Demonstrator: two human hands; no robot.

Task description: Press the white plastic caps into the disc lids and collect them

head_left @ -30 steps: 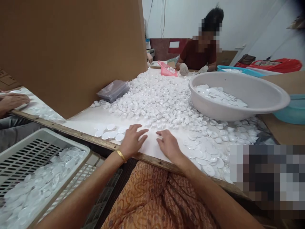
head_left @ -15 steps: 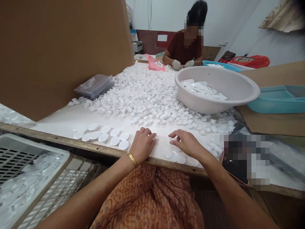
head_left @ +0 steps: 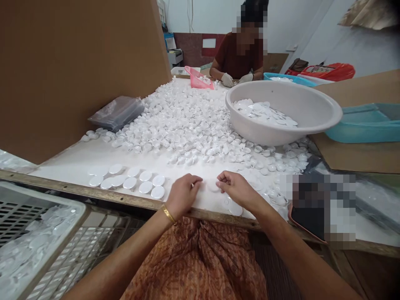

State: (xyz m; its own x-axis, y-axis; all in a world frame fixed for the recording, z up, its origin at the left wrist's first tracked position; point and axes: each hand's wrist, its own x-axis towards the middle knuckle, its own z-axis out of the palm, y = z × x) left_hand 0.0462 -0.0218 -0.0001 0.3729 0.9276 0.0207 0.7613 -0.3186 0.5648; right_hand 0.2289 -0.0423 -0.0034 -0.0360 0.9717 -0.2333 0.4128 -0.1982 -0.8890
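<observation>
My right hand point(head_left: 237, 191) is closed in a pinch at the edge of a thin white disc point(head_left: 213, 186), just above the table's near side. Facing it, my left hand point(head_left: 183, 196) has thumb and forefinger drawn together; whatever may be between them is too small to make out. Left of that hand, shiny white round caps point(head_left: 145, 187) lie in rough rows. More pale discs point(head_left: 235, 207) lie under and beside my right wrist, partly hidden by it.
A heap of small white plastic pieces point(head_left: 187, 121) covers the table's middle. Right of it stands a wide basin point(head_left: 281, 135) holding white discs. A phone point(head_left: 308, 221) lies by the near edge, a plastic crate point(head_left: 75, 225) stands below left, and a gloved co-worker point(head_left: 237, 58) sits opposite.
My right hand has moved slightly left and now pinches a white disc. The fingers of my left hand have drawn together. The view has shifted a little.
</observation>
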